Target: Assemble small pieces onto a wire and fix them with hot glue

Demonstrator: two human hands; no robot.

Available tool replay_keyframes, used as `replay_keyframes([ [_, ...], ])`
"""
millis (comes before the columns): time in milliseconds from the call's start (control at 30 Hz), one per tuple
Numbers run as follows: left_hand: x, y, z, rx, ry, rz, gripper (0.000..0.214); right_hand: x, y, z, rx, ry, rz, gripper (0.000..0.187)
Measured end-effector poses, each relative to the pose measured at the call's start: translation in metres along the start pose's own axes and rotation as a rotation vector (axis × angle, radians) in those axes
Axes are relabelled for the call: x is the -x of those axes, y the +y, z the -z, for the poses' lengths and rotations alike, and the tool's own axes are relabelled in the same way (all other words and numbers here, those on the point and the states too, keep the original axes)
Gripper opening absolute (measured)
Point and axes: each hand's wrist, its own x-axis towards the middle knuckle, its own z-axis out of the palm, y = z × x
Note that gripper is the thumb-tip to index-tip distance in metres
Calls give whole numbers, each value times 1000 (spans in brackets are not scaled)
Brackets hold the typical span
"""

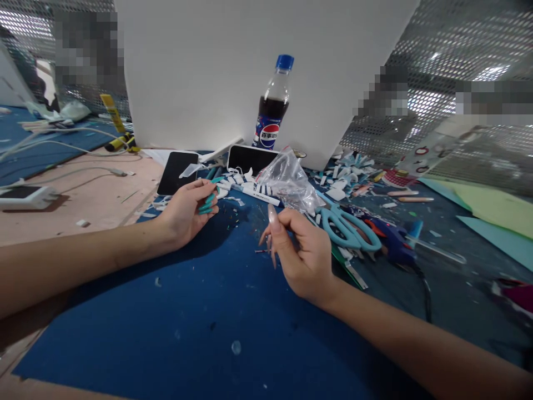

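Note:
My left hand is raised over the back left of the dark blue mat. Its fingers are curled in towards the thumb, with teal nails showing at the tips. Whatever may be between them is too small to tell. To its right, my right hand is held over the mat with fingers bent and the long-nailed thumb pointing up. I cannot make out anything in its grasp. Just beyond the right hand lie a white marker pen and a crumpled clear plastic bag. Light blue scissors rest beside the right hand.
A cola bottle stands against a white board. Two phones, one a black-screened phone, lie behind the left hand. A glue gun with its cord, paper scraps and coloured paper sheets occupy the right side.

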Motion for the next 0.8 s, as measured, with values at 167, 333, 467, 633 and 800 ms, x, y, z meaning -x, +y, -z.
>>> replay_keyframes([
  [167, 1, -2, 1, -47, -75, -17, 23, -1, 2, -1, -69, 7, -42, 26],
  [333, 2, -2, 2, -60, -138, -24, 25, -5, 8, -2, -223, 72, -189, 27],
  [467, 2, 0, 1, -79, -147, -11, 26, -7, 9, -2, -270, 82, -220, 29],
  [633, 3, -1, 0, -88, -206, -26, 29, -6, 9, -2, -310, -1, -212, 34],
  [800, 2, -4, 4, -89, -287, -61, 24, -6, 9, -2, -293, -15, -211, 33],
])
